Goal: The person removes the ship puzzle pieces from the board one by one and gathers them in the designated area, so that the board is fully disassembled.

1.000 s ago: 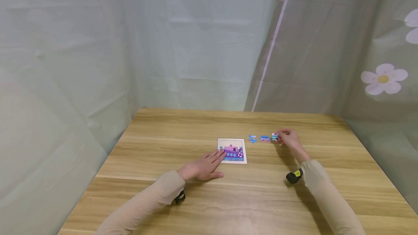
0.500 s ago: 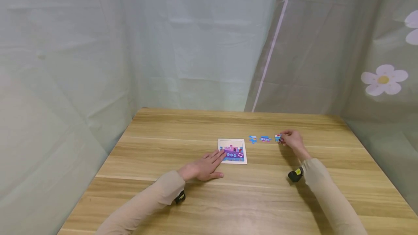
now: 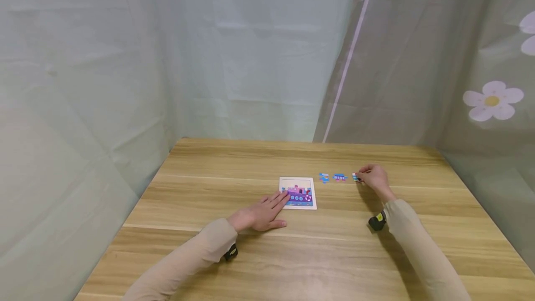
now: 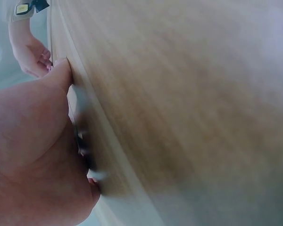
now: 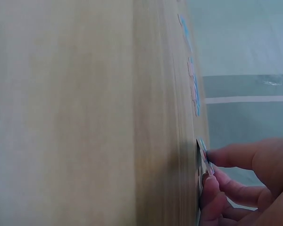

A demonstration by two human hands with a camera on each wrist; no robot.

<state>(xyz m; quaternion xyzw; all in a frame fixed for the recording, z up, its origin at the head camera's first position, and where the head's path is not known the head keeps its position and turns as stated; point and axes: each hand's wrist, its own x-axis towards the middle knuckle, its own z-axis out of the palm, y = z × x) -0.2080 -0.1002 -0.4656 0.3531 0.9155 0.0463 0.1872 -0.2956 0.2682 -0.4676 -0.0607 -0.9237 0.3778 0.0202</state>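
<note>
Now the right hand (image 3: 375,179) pinches its puzzle piece (image 3: 355,177) farther right, left hand (image 3: 265,212) flat.

Free tabletop (image 3: 322,250) between sleeves (image 3: 422,250), puzzle pieces (image 3: 340,177) between board (image 3: 298,182) and right fingers (image 5: 232,155)

- No words or numbers are coming out readable.
- A small yellow rectangular label (image 4: 22,8) is showing on the black boxy device (image 3: 375,224) at the right wrist, its faint marks blurring beyond reading.
</note>
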